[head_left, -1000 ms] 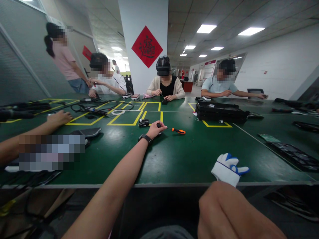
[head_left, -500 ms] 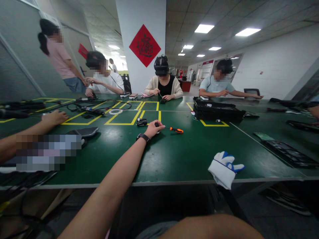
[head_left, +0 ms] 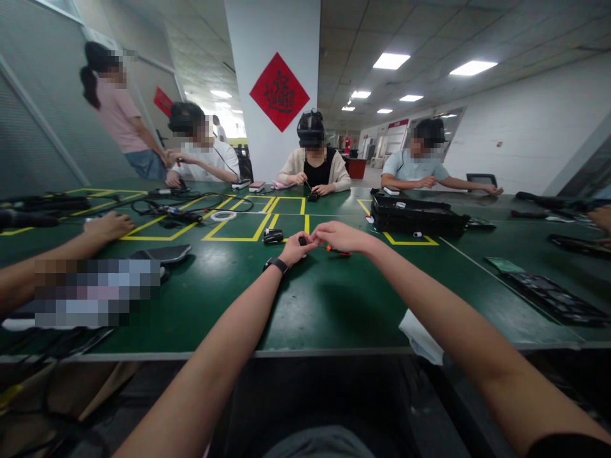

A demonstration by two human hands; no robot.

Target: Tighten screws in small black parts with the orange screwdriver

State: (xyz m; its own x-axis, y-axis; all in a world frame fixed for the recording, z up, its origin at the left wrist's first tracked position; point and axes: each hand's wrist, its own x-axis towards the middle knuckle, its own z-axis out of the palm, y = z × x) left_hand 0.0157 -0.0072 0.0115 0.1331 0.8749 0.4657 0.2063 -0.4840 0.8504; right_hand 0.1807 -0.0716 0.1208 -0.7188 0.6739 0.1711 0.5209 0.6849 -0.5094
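Observation:
My left hand [head_left: 294, 250], with a dark watch on the wrist, is closed on a small black part [head_left: 303, 241] over the green table [head_left: 305, 318]. Too little of that part shows to tell its kind. My right hand [head_left: 337, 236] reaches in from the right, and its fingertips meet those of my left hand. Its fingers are bent together at the part, and what they pinch, if anything, is hidden. Below my right hand lies an orange and black screwdriver [head_left: 338, 251], partly covered. A small black device [head_left: 273, 236] sits just beyond my left hand.
A white glove [head_left: 420, 337] lies at the near edge, partly behind my right forearm. Black housings [head_left: 415, 216] stand at the back right, an opened board assembly [head_left: 548, 289] at right. Cables [head_left: 176, 207] spread at back left. A neighbour's hand [head_left: 109, 226] rests at left; co-workers sit opposite.
My right arm has come into view from the right, and its hand now meets my left hand. It covers part of the screwdriver and the glove. My left hand has hardly moved.

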